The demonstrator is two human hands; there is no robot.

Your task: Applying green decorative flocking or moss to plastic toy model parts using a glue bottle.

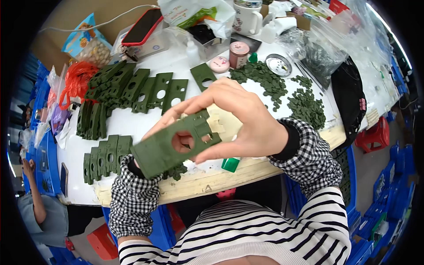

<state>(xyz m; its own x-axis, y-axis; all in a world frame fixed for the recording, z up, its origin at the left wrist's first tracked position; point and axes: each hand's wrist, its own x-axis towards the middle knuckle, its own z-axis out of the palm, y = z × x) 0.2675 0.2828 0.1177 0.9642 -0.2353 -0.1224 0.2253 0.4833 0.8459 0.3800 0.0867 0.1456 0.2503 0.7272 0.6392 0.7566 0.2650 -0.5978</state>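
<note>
A dark green moulded plastic panel (155, 154) with a large round hole and smaller cutouts is held up tilted over the table's front edge. My left hand (162, 124) holds it from behind, mostly hidden by the panel; some fingers show above its edge and through the round hole. My right hand (240, 112) grips its right end, thumb below and fingers over the top. Pale, cream-coloured material (216, 123) shows between the right hand and the panel; its kind is unclear. Small green pieces (176, 171) lie partly hidden beneath the panel.
Similar green panels stand in a front-left row (106, 154) and a far-left stack (112, 84). Small green parts (260, 79) lie in heaps on the right. Behind them are a round tin (278, 65), a pink jar (239, 54) and a red-cased phone (142, 27). A person (42, 216) is at far left.
</note>
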